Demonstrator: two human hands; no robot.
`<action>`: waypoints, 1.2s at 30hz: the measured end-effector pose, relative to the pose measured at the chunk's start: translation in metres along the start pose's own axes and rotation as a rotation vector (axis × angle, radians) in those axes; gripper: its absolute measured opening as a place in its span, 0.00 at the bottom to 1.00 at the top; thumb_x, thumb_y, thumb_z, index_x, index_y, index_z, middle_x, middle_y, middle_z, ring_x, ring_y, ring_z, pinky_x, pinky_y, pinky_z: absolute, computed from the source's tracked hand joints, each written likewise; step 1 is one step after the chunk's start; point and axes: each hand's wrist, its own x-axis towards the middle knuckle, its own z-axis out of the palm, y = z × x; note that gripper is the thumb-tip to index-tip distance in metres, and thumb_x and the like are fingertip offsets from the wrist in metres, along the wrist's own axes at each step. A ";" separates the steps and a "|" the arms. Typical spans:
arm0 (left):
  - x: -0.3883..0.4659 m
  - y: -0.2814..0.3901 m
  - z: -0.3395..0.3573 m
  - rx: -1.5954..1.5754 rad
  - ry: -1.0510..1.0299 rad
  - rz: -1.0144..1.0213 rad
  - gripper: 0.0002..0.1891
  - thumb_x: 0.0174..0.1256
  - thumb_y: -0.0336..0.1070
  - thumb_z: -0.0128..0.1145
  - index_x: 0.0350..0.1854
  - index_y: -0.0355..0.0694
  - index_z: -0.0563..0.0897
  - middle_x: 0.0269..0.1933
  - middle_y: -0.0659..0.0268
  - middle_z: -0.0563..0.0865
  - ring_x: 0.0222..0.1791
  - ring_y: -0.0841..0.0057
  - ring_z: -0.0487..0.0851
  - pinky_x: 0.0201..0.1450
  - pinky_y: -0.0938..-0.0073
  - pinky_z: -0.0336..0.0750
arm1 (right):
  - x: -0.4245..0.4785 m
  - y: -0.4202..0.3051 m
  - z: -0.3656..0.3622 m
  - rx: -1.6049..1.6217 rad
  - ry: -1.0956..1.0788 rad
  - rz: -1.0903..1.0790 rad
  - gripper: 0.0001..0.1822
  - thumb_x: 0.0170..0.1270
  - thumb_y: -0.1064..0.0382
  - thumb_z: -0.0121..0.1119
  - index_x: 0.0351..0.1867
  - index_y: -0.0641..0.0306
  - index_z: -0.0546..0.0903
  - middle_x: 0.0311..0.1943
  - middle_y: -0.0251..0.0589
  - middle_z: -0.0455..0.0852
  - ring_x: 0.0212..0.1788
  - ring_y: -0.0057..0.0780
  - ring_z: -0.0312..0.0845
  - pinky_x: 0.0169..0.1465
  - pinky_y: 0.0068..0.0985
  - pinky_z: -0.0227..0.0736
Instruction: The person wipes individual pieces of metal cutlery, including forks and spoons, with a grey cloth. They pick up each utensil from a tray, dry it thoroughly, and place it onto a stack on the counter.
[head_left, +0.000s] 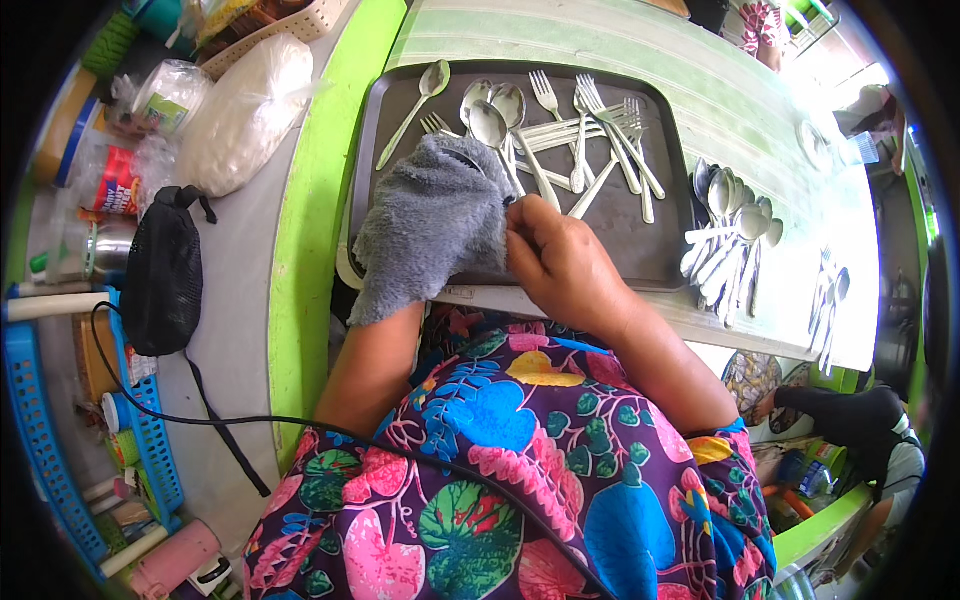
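Observation:
A grey terry cloth (439, 217) covers my left hand, whose fingers are hidden beneath it; part of a metal utensil shows at the cloth's upper edge. Touching the cloth's right side, my right hand (559, 262) has its fingers curled, closed on something small and dark that I cannot make out. Both hands are over the near left part of a dark brown tray (637, 259). Beyond them on the tray lie loose metal spoons (489, 124) and forks (543, 91), with more cutlery handles crossing one another. A pile of spoons and other cutlery (731, 232) rests on the table right of the tray.
A few utensils (829, 296) lie near the table's right end. Left, beyond a green ledge (307, 247), are a black mesh pouch (163, 274), a filled plastic bag (247, 120) and blue baskets (45, 435). A black cable crosses my front. Another person (847, 427) is at lower right.

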 end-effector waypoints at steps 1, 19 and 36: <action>0.000 -0.001 0.007 0.074 -0.052 -0.014 0.13 0.48 0.40 0.62 0.37 0.45 0.83 0.39 0.59 0.84 0.43 0.60 0.83 0.43 0.59 0.79 | -0.001 -0.001 0.002 -0.010 0.005 -0.005 0.08 0.65 0.63 0.56 0.37 0.66 0.75 0.24 0.56 0.82 0.31 0.58 0.80 0.36 0.48 0.72; -0.006 -0.006 0.027 -0.294 0.356 0.175 0.12 0.50 0.40 0.64 0.38 0.46 0.80 0.36 0.66 0.80 0.38 0.66 0.79 0.46 0.66 0.75 | -0.006 0.000 -0.001 -0.163 0.048 -0.046 0.10 0.62 0.63 0.56 0.36 0.68 0.71 0.22 0.61 0.80 0.30 0.63 0.78 0.36 0.53 0.71; -0.016 0.023 0.022 -0.397 0.312 -0.222 0.11 0.56 0.44 0.64 0.37 0.47 0.82 0.37 0.63 0.83 0.38 0.67 0.82 0.42 0.62 0.76 | 0.003 0.012 -0.001 -0.347 0.074 -0.101 0.06 0.60 0.63 0.59 0.35 0.61 0.77 0.25 0.56 0.83 0.31 0.59 0.81 0.36 0.48 0.76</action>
